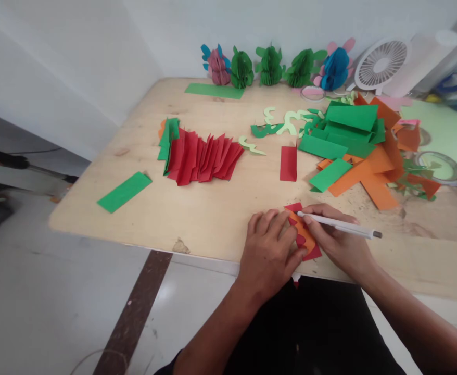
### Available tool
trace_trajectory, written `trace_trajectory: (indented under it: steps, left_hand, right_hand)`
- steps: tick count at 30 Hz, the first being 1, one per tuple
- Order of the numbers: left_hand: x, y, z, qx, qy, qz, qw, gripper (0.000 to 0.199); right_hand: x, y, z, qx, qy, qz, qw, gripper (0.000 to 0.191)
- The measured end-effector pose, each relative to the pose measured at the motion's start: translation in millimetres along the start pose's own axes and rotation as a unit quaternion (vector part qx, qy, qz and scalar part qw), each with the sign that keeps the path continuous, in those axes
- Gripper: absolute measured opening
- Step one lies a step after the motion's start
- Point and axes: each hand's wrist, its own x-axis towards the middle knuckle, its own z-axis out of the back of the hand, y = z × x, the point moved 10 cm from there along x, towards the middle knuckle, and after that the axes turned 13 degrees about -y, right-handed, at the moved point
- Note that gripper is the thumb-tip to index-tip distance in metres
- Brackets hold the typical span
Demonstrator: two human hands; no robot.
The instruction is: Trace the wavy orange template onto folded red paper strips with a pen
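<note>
Near the table's front edge, an orange cut-out template (308, 240) lies on a red paper piece (313, 254). My left hand (270, 249) presses down on both from the left, fingers bent and lying over them. A white pen (341, 225) is pinched in my right hand (335, 239), its tip at the template's upper edge. Just beyond my hands is a folded red paper (288, 163). To the left stands a row of folded red papers (205, 159). Part of the template is hidden under my left fingers.
Green folded papers (349, 125) and orange strips (380, 177) are piled at the right. A green strip (124, 191) lies at the left. Paper honeycomb figures (270, 65) and a white fan (382, 63) stand along the wall. A tape roll (441, 165) is at the far right.
</note>
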Motion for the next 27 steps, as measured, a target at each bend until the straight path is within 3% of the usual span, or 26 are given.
trace_trajectory:
  steps: [9,27]
  left_hand:
    - [-0.1,-0.5,-1.2,0.002,0.009,0.000,1.000,0.029]
    - [-0.3,-2.0,-2.0,0.012,0.013,-0.008,1.000,0.028]
  right_hand:
    - [-6.1,1.2,10.2,-0.021,-0.020,0.010,1.000,0.013]
    - [-11.6,-4.3,11.0,-0.010,-0.018,-0.011,1.000,0.014]
